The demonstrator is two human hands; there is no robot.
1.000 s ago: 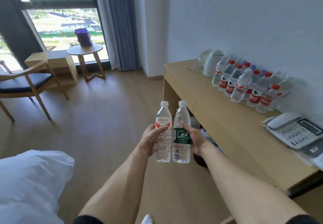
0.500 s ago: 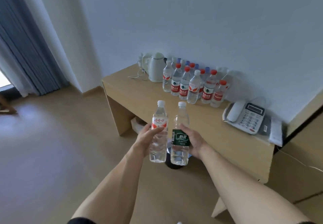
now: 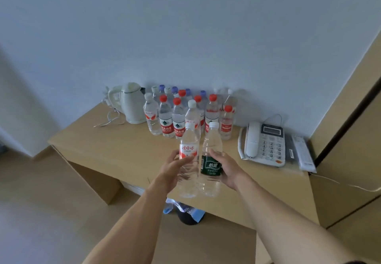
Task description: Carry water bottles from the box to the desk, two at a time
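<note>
- Spanning the middle of the view, the wooden tabletop (image 3: 115,150) stands against a pale wall, its front edge toward the person.
- A cluster of water bottles (image 3: 179,117) stands upright at the back of the tabletop, against the wall, with red, white and purple caps.
- A white kettle (image 3: 132,103) sits just left of that cluster, its cord trailing on the wood.
- A white telephone (image 3: 262,143) lies to the right of the cluster, beside a flat paper sleeve.
- The left hand (image 3: 171,171) has its fingers wrapped round the red-labelled bottle (image 3: 188,160), held upright above the tabletop's front part.
- The right hand (image 3: 228,169) has its fingers wrapped round the green-labelled bottle (image 3: 211,160), upright too, side by side with the other and about touching it.
- A dark bin (image 3: 188,215) with blue and white things in it shows under the tabletop.
</note>
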